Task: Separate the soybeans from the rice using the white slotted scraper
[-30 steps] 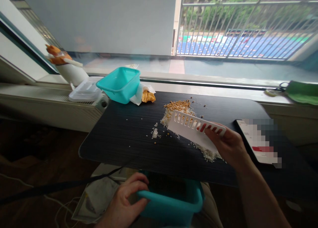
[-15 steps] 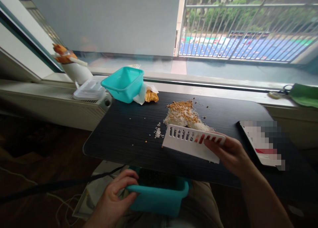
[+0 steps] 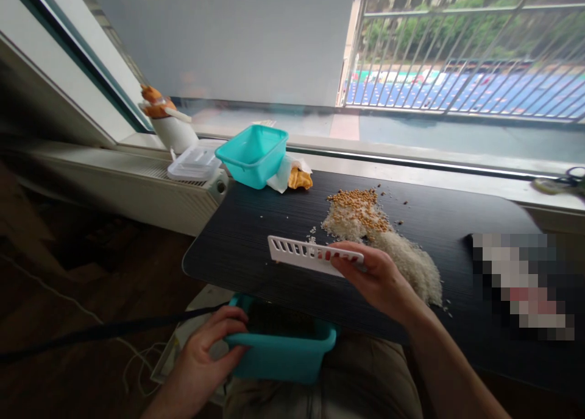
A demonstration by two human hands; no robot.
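My right hand (image 3: 377, 279) is closed on a white slotted plastic scraper (image 3: 304, 253) and holds it nearly flat above the black table (image 3: 256, 236), left of the grain. A heap of white rice (image 3: 411, 264) mixed with yellow beans (image 3: 359, 203) lies on the table's middle. My left hand (image 3: 205, 352) grips the rim of a turquoise plastic bin (image 3: 283, 358) held just under the table's near edge, on my lap. Its inside is mostly hidden by the table.
A second turquoise bin (image 3: 253, 154) stands tilted at the table's far left corner beside a clear lidded box (image 3: 194, 163), a white cup with orange items (image 3: 171, 126) and a tissue with orange snack (image 3: 297, 175). A blurred card lies at right (image 3: 516, 279). A black cable (image 3: 114, 330) crosses below.
My right hand has swung the scraper leftward and toward the near edge, off the grain heap, leaving the rice uncovered. The view has shifted left; the left hand still holds the bin.
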